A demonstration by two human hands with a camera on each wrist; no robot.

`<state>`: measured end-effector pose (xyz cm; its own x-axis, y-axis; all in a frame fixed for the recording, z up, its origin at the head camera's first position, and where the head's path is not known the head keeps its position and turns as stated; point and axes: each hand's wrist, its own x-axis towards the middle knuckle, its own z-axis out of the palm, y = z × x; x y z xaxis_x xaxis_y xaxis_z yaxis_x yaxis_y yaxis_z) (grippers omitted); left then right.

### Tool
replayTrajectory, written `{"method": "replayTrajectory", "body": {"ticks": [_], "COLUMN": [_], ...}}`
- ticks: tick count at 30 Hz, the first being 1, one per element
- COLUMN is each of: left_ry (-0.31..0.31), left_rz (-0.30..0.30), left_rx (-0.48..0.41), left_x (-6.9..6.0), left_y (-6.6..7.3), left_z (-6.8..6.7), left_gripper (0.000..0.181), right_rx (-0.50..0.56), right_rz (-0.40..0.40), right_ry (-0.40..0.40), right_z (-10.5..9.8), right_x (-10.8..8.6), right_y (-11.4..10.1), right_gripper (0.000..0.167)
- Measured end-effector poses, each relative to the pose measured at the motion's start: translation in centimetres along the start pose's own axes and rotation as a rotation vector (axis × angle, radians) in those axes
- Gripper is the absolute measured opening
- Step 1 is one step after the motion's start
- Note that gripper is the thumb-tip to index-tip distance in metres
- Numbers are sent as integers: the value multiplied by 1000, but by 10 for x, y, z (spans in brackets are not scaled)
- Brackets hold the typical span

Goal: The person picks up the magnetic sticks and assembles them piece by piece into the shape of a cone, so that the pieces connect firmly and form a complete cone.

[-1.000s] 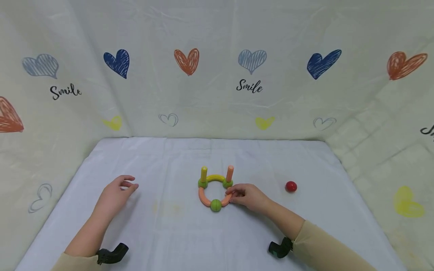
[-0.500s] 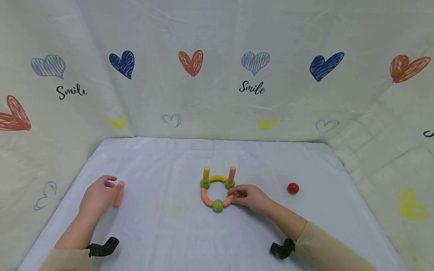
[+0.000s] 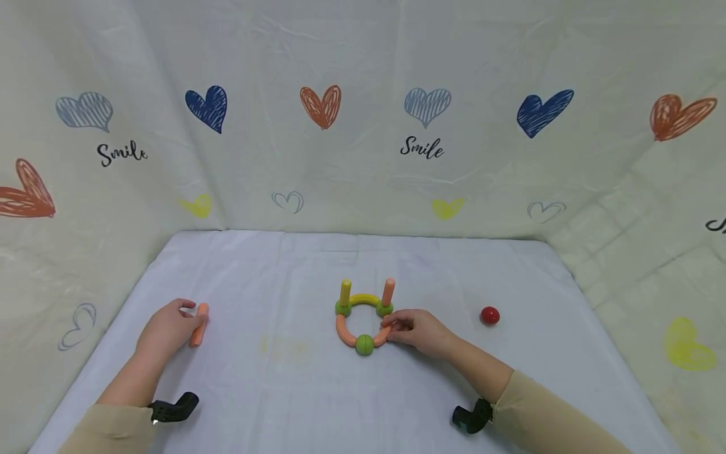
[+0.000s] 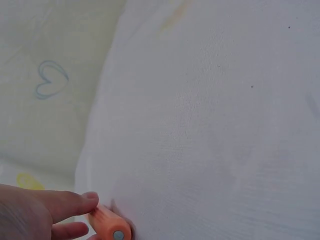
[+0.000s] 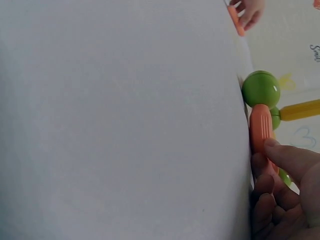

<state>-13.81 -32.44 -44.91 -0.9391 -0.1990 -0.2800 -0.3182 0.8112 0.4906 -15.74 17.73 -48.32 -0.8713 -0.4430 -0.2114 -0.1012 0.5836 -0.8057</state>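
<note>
On the left of the cloth, my left hand [image 3: 167,329] pinches an orange magnetic rod [image 3: 198,335] that lies on the surface. The thumb tip overlaps the rod in the head view; a round metal tip shows at its end in the left wrist view. Near the centre, my right hand [image 3: 418,329] holds a curved orange piece [image 5: 261,127] of a ring between thumb and fingers. Green balls join this ring, among them the front ball [image 3: 365,344], with a yellow arc [image 3: 365,299] at the back. A yellow rod [image 3: 345,292] and another orange rod [image 3: 388,292] rise from the two rear balls.
A red ball [image 3: 490,316] lies to the right of my right hand. White cloth [image 3: 272,403] covers the table, with a heart-printed curtain [image 3: 363,157] behind it and at both sides. A black wrist camera [image 3: 176,408] projects from the left sleeve.
My left hand moved left, uncovering the orange rod, then its thumb came down onto the rod. My right hand stayed on the ring. The head view shifted slightly.
</note>
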Motion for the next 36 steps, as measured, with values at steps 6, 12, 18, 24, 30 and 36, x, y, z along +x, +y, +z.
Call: {"method": "replayTrajectory", "body": {"ticks": [6,12,18,24,30,36], "left_ry": [-17,-17,-15,-9,-5,20], "left_rz": [-14,-24,2,20,67,95], "left_rx": [-5,-4,11,-11,-40,-96], "left_x": [2,3,-2,-9,-16,-24], "left_y": [2,5,13,28,48,69], "left_z": [4,8,8,11,19,27], "left_gripper": [56,53,51,51,54,73], "right_rx": [-6,-1,7,18,22,20], "right_rz": [2,-2,-1,7,22,20], "right_ry": [7,6,0,1,6,7], "right_z": [0,1,1,1,0,0], "right_x": [0,0,0,0,0,-1], "right_y": [0,1,2,1,-1,-1], "right_gripper": [21,21,20,20,19,19]}}
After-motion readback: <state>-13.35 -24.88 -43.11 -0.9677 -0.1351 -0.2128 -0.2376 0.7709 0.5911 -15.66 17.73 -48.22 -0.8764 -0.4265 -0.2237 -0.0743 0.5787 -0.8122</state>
